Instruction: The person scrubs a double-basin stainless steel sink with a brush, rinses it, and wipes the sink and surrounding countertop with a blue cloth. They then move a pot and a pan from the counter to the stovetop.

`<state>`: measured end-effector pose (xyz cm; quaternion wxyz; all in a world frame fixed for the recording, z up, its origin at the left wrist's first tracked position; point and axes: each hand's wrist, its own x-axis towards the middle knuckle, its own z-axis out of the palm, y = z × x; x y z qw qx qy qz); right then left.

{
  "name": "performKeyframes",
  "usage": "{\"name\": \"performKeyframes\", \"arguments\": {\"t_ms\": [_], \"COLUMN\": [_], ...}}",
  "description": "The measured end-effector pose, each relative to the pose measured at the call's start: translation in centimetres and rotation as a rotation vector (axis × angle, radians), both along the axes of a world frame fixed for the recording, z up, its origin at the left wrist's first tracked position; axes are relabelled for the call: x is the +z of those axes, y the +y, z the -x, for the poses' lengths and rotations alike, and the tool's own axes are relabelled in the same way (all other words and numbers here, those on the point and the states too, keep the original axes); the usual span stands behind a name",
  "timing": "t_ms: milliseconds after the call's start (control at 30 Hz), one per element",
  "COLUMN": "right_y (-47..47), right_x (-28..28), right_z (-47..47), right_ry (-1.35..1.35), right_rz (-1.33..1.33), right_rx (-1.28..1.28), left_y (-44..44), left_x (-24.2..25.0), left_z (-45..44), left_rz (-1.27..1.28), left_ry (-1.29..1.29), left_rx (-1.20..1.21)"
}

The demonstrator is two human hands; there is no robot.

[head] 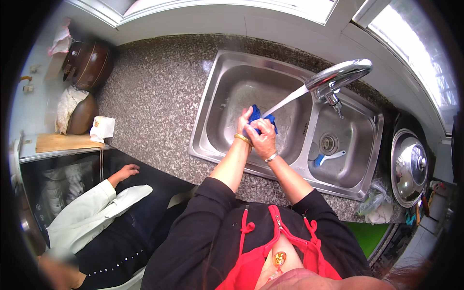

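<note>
Over the large basin of a stainless steel double sink [226, 94], both my hands are wet and close together around a blue cloth [270, 119]. My left hand [245, 121], with a gold bangle at its wrist, is partly covered by the other hand and has the cloth against its palm. My right hand [263, 139], wearing a silver bangle, is curled over the cloth. From the chrome faucet [340, 75] a stream of water [286, 100] runs onto the cloth and my hands.
In the small basin lie a blue-and-white brush [331, 157] and a drain strainer [329, 143]. A domed metal lid [409, 167] stands right of the sink, near a plastic bag [375, 197]. Brown jars [92, 63] line the counter's left end. Another person [87, 210] stands at my left.
</note>
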<state>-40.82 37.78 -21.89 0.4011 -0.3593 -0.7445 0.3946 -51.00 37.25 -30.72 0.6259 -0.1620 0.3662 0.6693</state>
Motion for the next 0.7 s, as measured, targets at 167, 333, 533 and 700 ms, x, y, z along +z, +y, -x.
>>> {"name": "performKeyframes", "arguments": {"t_ms": [167,333,533,700], "right_y": [3.1,10.9,8.6,2.1], "right_x": [-0.3,-3.0,-3.9,-0.4], "right_z": [0.8,0.3,-3.0,-2.1], "right_ry": [-0.156,-0.014,0.523,-0.019], "right_rz": [-0.219,0.338,0.963,0.055], "right_rx": [0.13,-0.166,0.102,0.138], "left_y": [-1.3,-0.5,0.8,1.1], "left_x": [-0.6,4.9,7.5,5.9], "left_z": [-2.5,-3.5,0.0,0.3], "left_rz": [-0.291,-0.121,-0.342,0.003], "left_ry": [0.128,0.224,0.128,0.271], "left_rx": [-0.008,-0.053,0.354,0.173]}}
